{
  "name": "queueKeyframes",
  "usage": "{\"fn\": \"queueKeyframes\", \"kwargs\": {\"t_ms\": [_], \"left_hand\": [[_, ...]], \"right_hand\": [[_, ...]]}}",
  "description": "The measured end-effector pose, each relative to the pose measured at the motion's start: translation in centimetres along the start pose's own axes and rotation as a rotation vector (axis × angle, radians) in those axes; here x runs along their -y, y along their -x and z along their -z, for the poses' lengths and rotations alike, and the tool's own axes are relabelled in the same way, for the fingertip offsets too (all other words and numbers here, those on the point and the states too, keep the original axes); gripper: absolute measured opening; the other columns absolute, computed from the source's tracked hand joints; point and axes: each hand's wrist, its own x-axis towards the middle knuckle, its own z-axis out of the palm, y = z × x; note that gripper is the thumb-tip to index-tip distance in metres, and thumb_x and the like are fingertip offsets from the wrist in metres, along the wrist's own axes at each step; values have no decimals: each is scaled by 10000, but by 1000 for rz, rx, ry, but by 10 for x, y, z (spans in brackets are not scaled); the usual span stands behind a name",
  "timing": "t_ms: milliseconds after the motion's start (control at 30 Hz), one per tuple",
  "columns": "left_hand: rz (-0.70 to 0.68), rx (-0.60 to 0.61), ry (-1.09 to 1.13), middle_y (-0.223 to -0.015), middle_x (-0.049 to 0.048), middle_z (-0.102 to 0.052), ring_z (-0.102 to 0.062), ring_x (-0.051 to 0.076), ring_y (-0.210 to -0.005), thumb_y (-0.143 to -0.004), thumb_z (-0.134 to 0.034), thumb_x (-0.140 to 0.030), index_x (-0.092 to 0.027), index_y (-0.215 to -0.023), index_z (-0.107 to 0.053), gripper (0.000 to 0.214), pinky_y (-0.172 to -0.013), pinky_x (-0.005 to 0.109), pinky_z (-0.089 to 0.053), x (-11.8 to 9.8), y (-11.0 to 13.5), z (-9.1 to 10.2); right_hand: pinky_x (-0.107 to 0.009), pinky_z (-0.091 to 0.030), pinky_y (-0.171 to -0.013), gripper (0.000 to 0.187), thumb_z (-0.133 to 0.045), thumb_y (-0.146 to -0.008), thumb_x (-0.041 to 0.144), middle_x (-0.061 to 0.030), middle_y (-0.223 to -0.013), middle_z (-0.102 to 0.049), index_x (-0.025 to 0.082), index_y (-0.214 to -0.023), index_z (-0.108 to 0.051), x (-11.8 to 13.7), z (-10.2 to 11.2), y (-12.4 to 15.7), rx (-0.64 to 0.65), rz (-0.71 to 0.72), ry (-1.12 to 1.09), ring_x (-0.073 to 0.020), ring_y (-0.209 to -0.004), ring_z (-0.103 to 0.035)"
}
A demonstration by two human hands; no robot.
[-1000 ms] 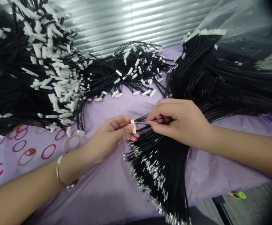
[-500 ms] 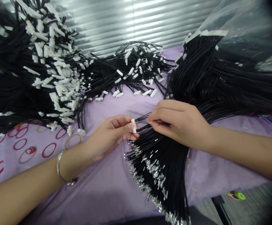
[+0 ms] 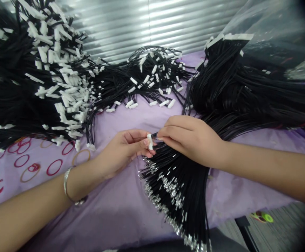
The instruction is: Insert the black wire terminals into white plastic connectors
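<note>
My left hand (image 3: 126, 148) pinches a small white connector housing (image 3: 149, 141) between thumb and fingers. My right hand (image 3: 189, 138) is closed on thin black wires (image 3: 156, 134) whose ends meet that housing. Both hands hover over a fanned bundle of black wires with bare metal terminals (image 3: 173, 185) lying on the purple cloth (image 3: 115, 210). A metal bracelet (image 3: 69, 190) sits on my left wrist.
Heaps of black wires fitted with white connectors (image 3: 55, 80) fill the left and back (image 3: 152, 73). A large black wire bundle (image 3: 242, 87) lies at the right, under a clear plastic bag (image 3: 273, 31). Red and tan rubber bands (image 3: 26, 164) lie on the left. The table edge runs along the lower right.
My right hand has moved left toward the white housing, closing the gap; the wires between the hands are now shorter. My left hand has stayed in place.
</note>
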Motion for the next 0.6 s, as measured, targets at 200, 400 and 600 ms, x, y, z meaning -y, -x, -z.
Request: {"fn": "queueKeyframes", "kwargs": {"t_ms": [200,400,600], "left_hand": [[6,-6,-23,-713,26,-693,-665,92,-630,-731,-754,-181,-102,-803,-703,118,-611,157,-541,0,-1,-2],[-128,-25,19,-728,29,-669,-638,80,-653,-765,-712,-164,-91,-823,-693,95,-628,151,-526,-6,-3,-1],[-158,-196,105,-694,8,-628,-627,77,-639,-726,-730,-133,-88,-757,-669,81,-608,142,-507,-10,-7,8]], "right_hand": [[-261,-406,-625,322,-377,-982,237,-49,-747,-575,123,-826,-634,0,-6,-2,16,-25,70,-132,-693,-506],[-336,-421,-771,136,-524,-908,188,-82,-942,-624,131,-983,-623,2,9,-4,-183,90,240,-187,-863,-528],[-337,-441,-713,163,-524,-903,176,-81,-856,-630,125,-839,-664,2,10,1,193,17,252,-192,-784,-554]]}}
